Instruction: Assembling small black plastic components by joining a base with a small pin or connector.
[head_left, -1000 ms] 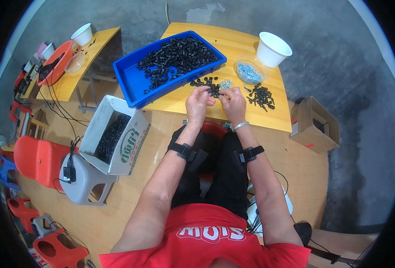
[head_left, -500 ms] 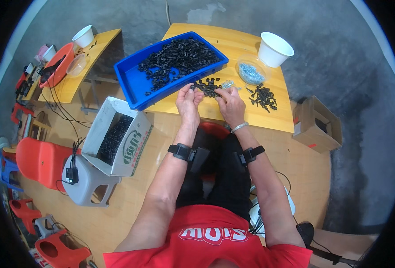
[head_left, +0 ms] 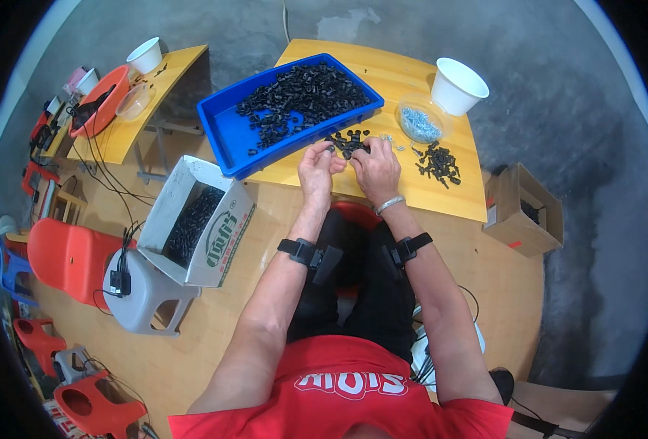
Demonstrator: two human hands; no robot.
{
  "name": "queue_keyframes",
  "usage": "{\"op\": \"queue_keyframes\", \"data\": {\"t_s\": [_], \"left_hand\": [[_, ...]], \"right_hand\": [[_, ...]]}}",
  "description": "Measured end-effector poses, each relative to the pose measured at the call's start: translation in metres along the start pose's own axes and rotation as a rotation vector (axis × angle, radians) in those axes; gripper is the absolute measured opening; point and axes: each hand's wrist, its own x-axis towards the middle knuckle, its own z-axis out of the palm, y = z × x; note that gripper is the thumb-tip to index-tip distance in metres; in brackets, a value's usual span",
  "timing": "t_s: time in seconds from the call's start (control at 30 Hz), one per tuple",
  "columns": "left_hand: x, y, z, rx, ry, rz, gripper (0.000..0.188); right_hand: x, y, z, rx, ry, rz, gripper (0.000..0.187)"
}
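Observation:
My left hand [head_left: 315,173] is at the near edge of the yellow table, its thumb and fingers pinching a small black plastic part [head_left: 330,148]. Close beside it, my right hand [head_left: 379,173] has its fingers bent together, knuckles up; whatever lies between their tips is too small to make out. Just past both hands is a small heap of loose black parts [head_left: 352,140]. A few small shiny metal pieces [head_left: 387,138] lie beyond my right fingers. To the right is a pile of black screw-like parts [head_left: 438,162].
A blue tray [head_left: 225,139] of black parts covers the table's left. At right stand a clear bowl of silvery screws [head_left: 419,123] and a white tub [head_left: 459,86]. A white carton [head_left: 214,241], a grey stool [head_left: 144,304] and a brown carton [head_left: 525,212] flank the table.
My right hand has come closer to my left, its fingertips now near the left fingers. My left hand keeps its pinch on the black part. The whole view has shifted slightly.

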Motion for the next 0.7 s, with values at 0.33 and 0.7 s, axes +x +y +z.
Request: {"op": "queue_keyframes", "data": {"t_s": [0.33,0.7], "left_hand": [[0.001,-0.002,-0.003,0.050,-0.059,0.016,0.017],[-0.007,-0.005,0.013,0.283,-0.338,-0.156,0.016]], "right_hand": [[-0.018,-0.003,-0.012,-0.027,-0.033,-0.127,0.010],[-0.039,0.037,-0.024,0.962,-0.099,0.868,0.013]]}}
